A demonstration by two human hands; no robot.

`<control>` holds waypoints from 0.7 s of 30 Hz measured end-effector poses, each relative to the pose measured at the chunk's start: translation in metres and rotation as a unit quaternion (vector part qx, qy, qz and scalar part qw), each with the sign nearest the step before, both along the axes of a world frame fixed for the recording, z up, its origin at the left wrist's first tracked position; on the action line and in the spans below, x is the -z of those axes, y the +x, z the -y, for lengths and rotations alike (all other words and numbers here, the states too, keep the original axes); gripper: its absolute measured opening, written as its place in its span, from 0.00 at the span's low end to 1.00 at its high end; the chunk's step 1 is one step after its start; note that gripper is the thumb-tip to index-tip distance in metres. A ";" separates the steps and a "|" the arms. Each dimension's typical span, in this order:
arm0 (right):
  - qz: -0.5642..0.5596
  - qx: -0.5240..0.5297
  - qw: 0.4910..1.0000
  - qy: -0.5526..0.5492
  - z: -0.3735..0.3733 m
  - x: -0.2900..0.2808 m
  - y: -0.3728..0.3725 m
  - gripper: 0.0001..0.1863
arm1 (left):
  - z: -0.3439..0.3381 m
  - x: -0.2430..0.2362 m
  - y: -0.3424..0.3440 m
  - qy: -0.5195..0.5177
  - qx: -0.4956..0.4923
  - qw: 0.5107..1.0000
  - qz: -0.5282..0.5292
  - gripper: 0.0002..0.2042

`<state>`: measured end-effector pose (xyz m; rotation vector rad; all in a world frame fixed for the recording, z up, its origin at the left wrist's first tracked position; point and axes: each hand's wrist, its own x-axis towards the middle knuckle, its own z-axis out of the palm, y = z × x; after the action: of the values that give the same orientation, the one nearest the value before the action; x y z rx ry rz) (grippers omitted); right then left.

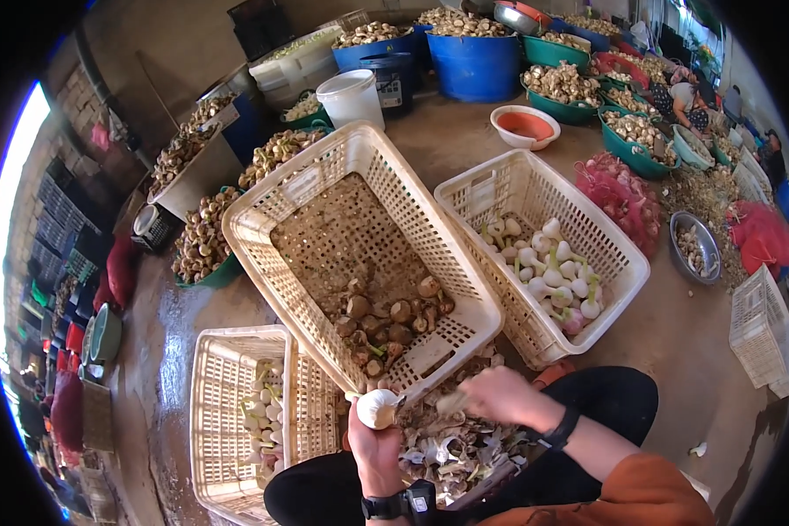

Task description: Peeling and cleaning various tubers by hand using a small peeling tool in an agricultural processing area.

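My left hand [373, 445] is closed around a white garlic bulb [378, 408], its dark root end pointing right. To the right of the bulb, my right hand [501, 399] is smeared by motion, with a pale blur at its fingertips that I cannot make out. A large crate [451, 346] tilts in front of me, several brown, unpeeled garlic bulbs [386, 326] gathered at its near end. White peeled bulbs with green stems [548, 272] lie in the right crate [621, 294]. More pale bulbs [263, 416] sit in the left crate [210, 421]. Loose skins [465, 451] pile up between my legs.
Blue tubs [472, 70] and green basins [559, 110] heaped with garlic stand at the back. A white bucket [351, 98] is beyond the large crate. Red net bags [621, 197] and a metal bowl [694, 247] are at right. A person [688, 103] sits far right.
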<state>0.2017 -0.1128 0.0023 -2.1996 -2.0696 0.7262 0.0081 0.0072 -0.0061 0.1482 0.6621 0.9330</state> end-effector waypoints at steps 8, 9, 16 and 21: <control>-0.398 0.027 0.898 0.186 -0.024 -0.022 -0.050 0.07 | 0.001 0.010 0.017 0.094 -0.013 0.987 -0.131 0.15; -0.443 -0.042 0.883 0.146 -0.015 -0.022 -0.055 0.06 | -0.006 0.008 0.017 0.131 -0.038 0.976 -0.167 0.16; -0.172 -0.036 0.980 0.089 -0.004 0.072 -0.041 0.08 | -0.015 -0.053 0.120 0.546 0.239 0.758 -0.266 0.23; -0.052 0.125 0.969 0.205 -0.156 0.066 0.047 0.05 | -0.002 0.012 0.026 0.264 0.303 0.877 -0.263 0.19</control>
<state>0.2483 0.0432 -0.0639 -2.0781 -1.6644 0.3440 0.0345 0.0097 -0.0177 1.0706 0.7758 0.4281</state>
